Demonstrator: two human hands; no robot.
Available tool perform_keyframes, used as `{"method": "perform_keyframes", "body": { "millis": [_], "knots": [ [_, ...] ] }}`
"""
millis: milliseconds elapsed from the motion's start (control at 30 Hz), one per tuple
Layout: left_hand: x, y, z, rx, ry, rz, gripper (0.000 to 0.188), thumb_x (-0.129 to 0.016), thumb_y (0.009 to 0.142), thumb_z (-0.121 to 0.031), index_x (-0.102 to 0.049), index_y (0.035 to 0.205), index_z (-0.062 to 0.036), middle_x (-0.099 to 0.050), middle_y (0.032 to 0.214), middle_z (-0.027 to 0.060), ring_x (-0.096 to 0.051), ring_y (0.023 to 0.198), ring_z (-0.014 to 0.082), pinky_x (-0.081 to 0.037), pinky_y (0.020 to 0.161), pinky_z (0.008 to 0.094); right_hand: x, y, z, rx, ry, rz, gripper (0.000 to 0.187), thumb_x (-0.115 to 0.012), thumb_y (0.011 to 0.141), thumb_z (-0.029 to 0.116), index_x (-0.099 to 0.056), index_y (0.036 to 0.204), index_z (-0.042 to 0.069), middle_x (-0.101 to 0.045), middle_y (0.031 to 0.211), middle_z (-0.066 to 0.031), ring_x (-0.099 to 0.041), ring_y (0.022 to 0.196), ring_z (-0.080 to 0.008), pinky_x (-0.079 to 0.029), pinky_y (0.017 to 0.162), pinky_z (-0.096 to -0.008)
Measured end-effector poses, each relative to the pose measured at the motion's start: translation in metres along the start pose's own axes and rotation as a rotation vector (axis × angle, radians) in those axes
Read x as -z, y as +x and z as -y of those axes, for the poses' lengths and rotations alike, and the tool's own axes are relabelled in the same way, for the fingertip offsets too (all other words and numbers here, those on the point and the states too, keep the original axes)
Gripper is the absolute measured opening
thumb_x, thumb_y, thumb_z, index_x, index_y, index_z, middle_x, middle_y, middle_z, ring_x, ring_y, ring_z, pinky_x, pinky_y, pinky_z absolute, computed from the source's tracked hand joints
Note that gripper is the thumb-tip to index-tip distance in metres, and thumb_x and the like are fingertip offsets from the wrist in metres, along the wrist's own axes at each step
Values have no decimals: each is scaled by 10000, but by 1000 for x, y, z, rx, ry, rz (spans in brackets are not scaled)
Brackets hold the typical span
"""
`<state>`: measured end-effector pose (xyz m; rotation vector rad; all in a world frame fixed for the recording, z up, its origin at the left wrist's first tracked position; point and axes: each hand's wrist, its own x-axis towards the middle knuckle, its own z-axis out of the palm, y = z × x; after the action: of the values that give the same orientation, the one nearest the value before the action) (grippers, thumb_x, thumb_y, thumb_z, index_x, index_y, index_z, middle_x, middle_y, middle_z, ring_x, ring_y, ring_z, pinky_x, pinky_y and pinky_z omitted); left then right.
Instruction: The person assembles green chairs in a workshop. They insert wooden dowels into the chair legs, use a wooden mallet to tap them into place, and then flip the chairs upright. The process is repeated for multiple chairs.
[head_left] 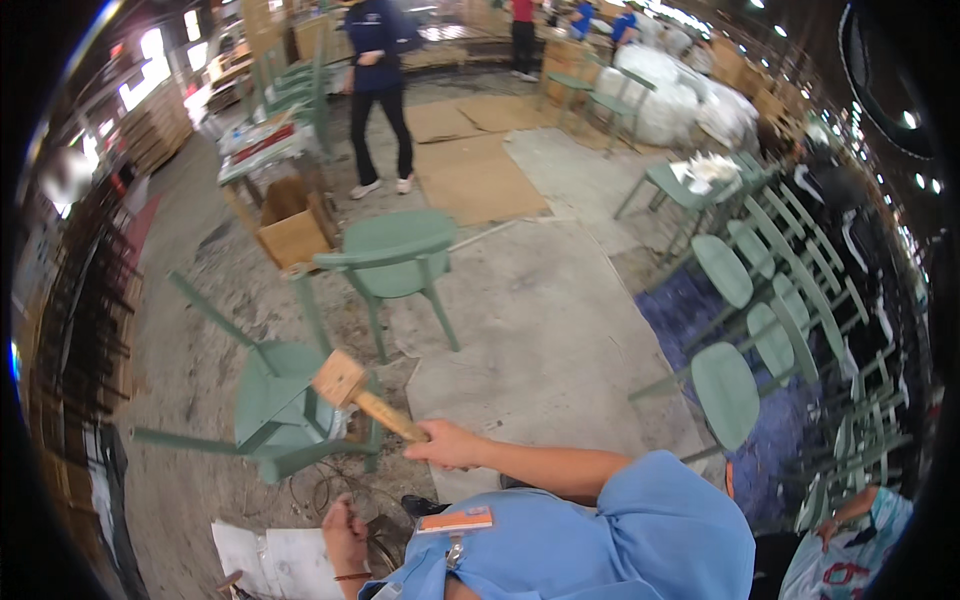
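My right hand (447,444) is closed round the handle of a wooden mallet (385,412), which I hold out in front of me. The block-shaped head overlaps the edge of an overturned green chair (268,398) in this view; whether it touches cannot be told. That chair lies on the floor with its legs pointing up and outward. Low in front of my body is my left hand (345,530), its fingers curled in; anything inside them is hidden. Just beyond the overturned chair, a green chair (400,250) stands upright.
Rows of green chairs (725,395) fill the right side on blue sheeting (665,310). A cardboard box (292,215) stands beside a worktable at the left. One person (375,90) stands ahead; another person's arm (850,512) shows at lower right. White sheets (270,560) lie near my left hand.
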<state>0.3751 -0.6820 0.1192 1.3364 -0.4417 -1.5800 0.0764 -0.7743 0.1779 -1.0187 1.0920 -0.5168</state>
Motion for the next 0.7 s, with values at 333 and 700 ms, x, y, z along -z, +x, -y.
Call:
{"method": "perform_keyframes", "body": {
  "millis": [333, 700],
  "knots": [
    [-217, -38, -2, -662, 1191, 213, 379, -669, 862, -93, -542, 1212, -23, -657, 993, 173, -664, 840, 261, -523, 738, 340, 54, -50, -5, 56, 130, 9, 279, -686, 833, 238, -567, 1013, 62, -570, 688, -12, -442, 447, -85, -327, 364, -274],
    [-158, -59, -1, -548, 409, 85, 235, -678, 880, -110, -619, 1091, -24, -638, 989, 81, -608, 862, 152, -490, 767, 286, -16, -42, 19, 126, 273, 77, 214, -699, 870, 161, -530, 947, 54, -503, 650, -5, -420, 424, -67, -337, 352, -250]
  ]
}}
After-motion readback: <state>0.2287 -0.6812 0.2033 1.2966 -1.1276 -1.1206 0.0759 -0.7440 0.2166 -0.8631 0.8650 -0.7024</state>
